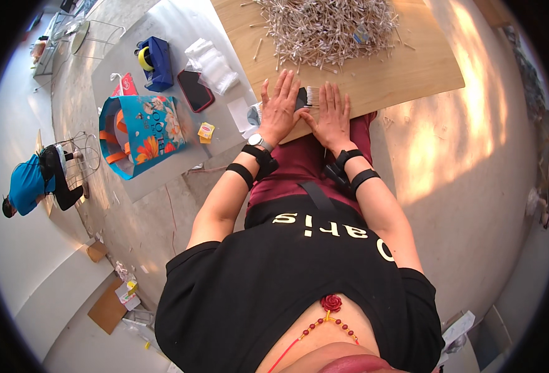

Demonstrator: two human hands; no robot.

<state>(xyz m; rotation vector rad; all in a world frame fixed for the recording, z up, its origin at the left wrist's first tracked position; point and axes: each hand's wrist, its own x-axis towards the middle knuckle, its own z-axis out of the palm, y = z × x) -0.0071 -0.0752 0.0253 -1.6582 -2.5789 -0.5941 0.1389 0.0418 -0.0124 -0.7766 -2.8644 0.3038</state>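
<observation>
At the near edge of a wooden board, my left hand [278, 110] lies flat with its fingers stretched forward. Beside it, my right hand [331, 119] is also flat, its fingers straight and its thumb close to the left thumb. A row of cotton swabs [312, 97] shows between the two hands, lined up side by side with a dark patch next to them. Part of a clear plastic wrapper [253, 115] sticks out at the left hand's outer side. What lies under my palms is hidden. Farther off is a large heap of loose cotton swabs [324, 31].
The wooden board [411, 78] rests on my lap side. Left of it, a grey table holds a phone [196, 91], clear plastic bags [212, 65], a blue tape dispenser [157, 64], a small yellow box [206, 132] and a blue flowered bag [140, 133]. A person [32, 182] bends over farther left.
</observation>
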